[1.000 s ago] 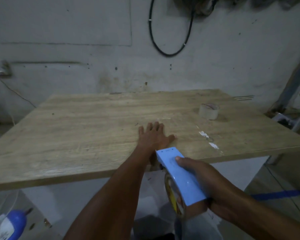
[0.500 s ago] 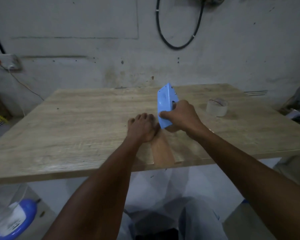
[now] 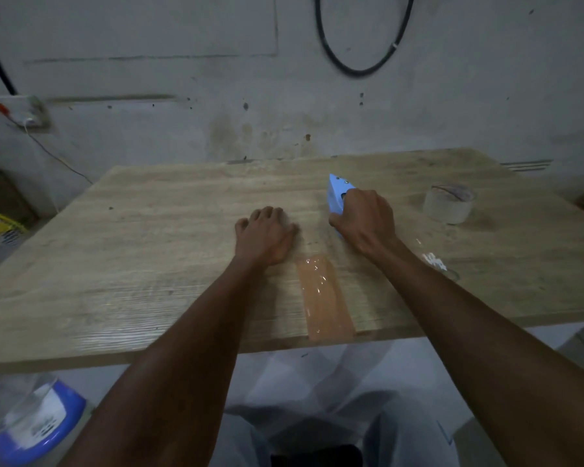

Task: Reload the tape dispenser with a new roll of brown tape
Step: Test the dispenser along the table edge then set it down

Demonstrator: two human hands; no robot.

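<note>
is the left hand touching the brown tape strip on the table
Apart. The head view shows the left hand flat on the table, with bare wood between it and the brown tape strip lying to its right.

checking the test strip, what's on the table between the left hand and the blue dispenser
In the head view, bare wooden table lies between the left hand and the blue dispenser. The brown tape strip starts just nearer the person.
</note>
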